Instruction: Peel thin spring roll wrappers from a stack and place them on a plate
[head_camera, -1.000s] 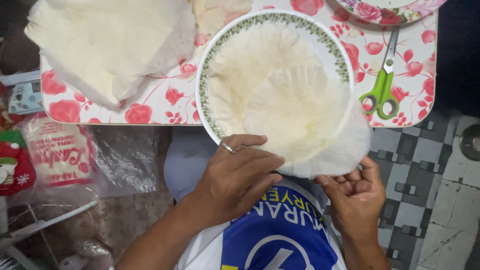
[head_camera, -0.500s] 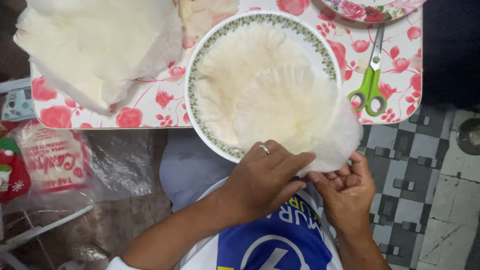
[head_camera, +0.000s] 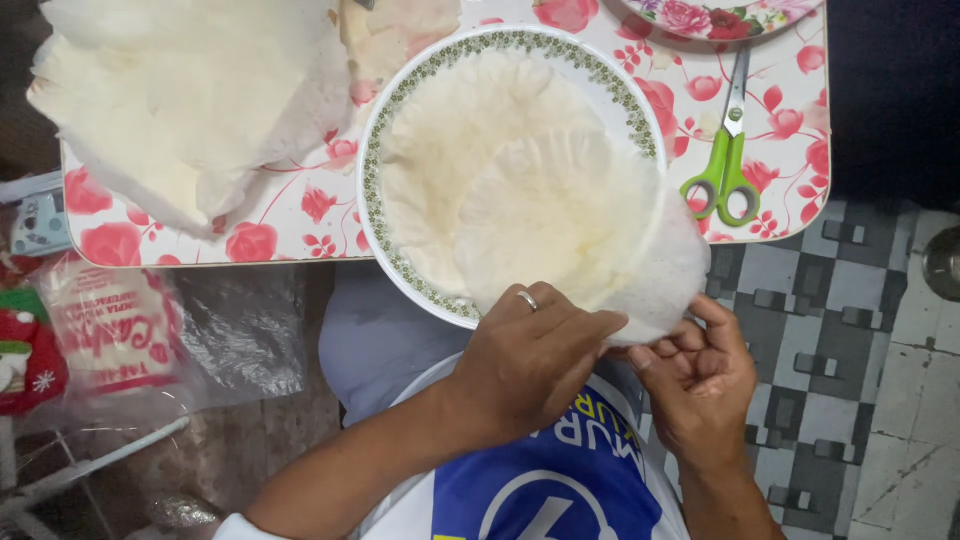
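Both hands, left hand (head_camera: 535, 360) and right hand (head_camera: 695, 375), pinched the thin wrapper (head_camera: 570, 215) at its near edge over the plate (head_camera: 372, 190) (looked light, limp, tear-prone; best held by the rim).

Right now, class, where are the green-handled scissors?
In the head view the green-handled scissors lie closed on the flowered tray, right of the green-rimmed plate, blades pointing away from the person, above the right hand.
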